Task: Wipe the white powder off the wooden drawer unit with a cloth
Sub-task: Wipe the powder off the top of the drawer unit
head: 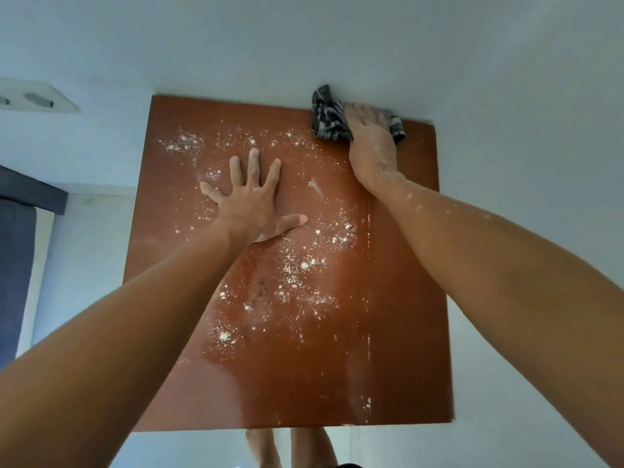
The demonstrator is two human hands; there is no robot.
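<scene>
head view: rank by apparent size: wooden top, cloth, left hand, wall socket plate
1. Wooden top, by far.
2. Left hand, spread flat on the top.
3. Cloth and wall socket plate: look alike; cloth partly hidden under the right hand, plate cut by frame edge. Not ranked.

Right hand [366,130] hides middle of cloth [326,121]; its fingertips unseen; drawer unit [405,265] fronts out of view.

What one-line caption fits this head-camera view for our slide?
Right hand presses a checked cloth at the far right corner of the powder-strewn wooden top; left hand lies flat, fingers spread.
</scene>
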